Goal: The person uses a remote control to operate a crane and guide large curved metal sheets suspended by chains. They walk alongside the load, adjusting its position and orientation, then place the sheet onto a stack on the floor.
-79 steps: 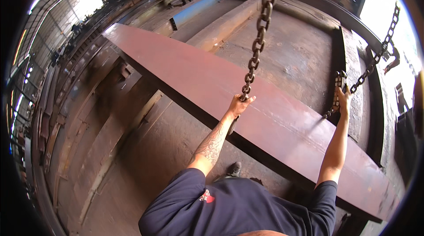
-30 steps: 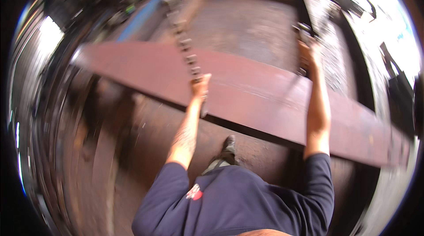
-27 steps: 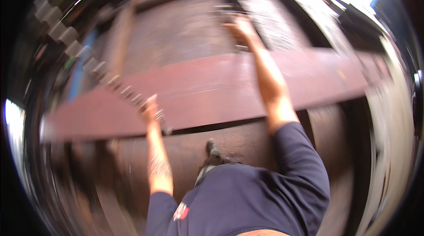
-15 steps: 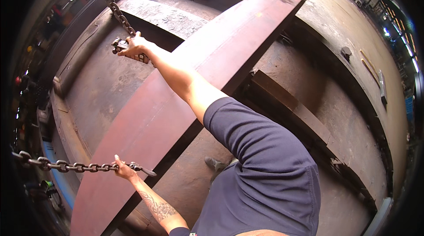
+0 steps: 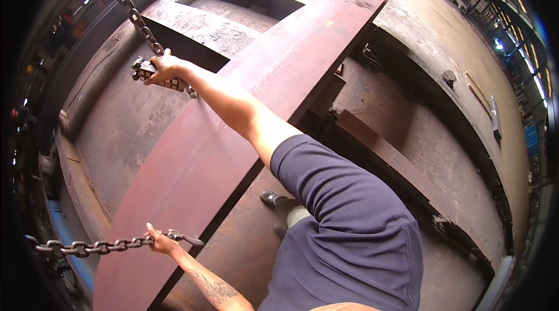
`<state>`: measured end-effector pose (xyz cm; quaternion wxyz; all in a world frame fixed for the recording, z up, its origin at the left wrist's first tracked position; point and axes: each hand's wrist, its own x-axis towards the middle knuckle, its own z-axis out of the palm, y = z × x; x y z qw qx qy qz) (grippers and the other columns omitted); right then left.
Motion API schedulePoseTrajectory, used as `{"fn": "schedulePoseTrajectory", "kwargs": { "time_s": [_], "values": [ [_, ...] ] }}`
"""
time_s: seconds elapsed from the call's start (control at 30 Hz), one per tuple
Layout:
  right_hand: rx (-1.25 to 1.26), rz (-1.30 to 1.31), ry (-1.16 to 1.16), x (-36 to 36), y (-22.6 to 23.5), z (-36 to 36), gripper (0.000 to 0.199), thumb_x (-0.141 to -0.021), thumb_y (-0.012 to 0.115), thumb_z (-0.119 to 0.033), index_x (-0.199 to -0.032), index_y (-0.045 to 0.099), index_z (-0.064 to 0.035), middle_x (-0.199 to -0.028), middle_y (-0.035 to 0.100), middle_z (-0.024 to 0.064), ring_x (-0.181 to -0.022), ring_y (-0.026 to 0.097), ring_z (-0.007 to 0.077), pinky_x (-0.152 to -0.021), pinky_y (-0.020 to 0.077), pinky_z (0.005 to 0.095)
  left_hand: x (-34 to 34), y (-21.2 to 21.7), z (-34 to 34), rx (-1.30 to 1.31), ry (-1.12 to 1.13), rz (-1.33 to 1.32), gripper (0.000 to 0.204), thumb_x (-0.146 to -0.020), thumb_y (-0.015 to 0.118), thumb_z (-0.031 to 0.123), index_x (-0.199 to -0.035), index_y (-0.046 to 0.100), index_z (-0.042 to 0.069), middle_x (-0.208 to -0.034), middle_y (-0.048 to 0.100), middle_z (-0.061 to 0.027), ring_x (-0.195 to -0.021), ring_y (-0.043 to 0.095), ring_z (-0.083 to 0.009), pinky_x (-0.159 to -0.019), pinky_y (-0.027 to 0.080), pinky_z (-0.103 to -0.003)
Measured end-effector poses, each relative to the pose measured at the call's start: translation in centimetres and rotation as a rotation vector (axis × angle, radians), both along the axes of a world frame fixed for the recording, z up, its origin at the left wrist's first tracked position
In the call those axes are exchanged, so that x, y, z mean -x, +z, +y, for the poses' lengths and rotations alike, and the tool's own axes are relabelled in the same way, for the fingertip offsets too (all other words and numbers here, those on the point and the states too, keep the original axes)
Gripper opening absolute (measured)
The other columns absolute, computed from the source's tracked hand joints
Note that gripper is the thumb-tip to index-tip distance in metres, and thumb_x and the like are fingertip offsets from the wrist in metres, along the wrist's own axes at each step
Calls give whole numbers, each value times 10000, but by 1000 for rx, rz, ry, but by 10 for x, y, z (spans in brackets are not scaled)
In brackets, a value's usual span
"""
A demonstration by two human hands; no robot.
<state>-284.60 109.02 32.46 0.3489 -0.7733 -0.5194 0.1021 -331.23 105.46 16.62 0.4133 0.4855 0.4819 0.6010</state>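
Lower left, my left hand is closed round the end of a heavy steel chain, just behind its metal hook. This chain runs off to the left edge, above the long reddish-brown steel plate. Farther up, my right hand is wrapped round a blocky metal fitting with a grid-like face, at the lower end of a second chain. That fitting's exact kind is hard to make out. My right arm reaches across the plate.
Steel beams lie under and beside the plate, with gaps between them. At right, a dark nut-like block and a metal bar lie on the floor. My shoe stands close by the plate's near edge.
My right hand and its fitting have shifted a little left and down in view. The left hand with the hook sits slightly lower. The whole view has moved slightly; my shoe shows more.
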Motion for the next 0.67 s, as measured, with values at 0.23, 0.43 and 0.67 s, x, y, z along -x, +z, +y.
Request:
{"fn": "schedulePoseTrajectory", "kwargs": {
  "time_s": [0.23, 0.43, 0.67],
  "values": [
    [-112, 17, -60, 16, -8, -3, 880, -593, 819, -561, -1303, 549, -118, -1338, 344, 354, -1103, 586, 441, -1004, 474, 408, 0, -16, 3, -23, 207, 61, 389, -896, 674, 204, -596, 459, 81, -591, 455, 11, -524, 404, -92, -499, 334, -268],
    [-33, -80, -35, -13, -25, 22, 854, -584, 790, -624, -1297, 567, -211, -1328, 430, 384, -1147, 547, 468, -1019, 460, 435, -14, -31, 29, -74, 240, 195, 377, -897, 664, 302, -669, 568, 18, -554, 480, -4, -497, 421, -129, -486, 350, -330],
    [-54, -196, -52, 0, 1, 81, 1015, -523, 776, -681, -1367, 528, -173, -1367, 382, 334, -1244, 482, 416, -1057, 415, 409, 16, -66, 72, -84, 334, 350, 390, -853, 701, 335, -621, 606, 36, -577, 625, -59, -534, 583, -198, -524, 439, -351]
  ]
}}
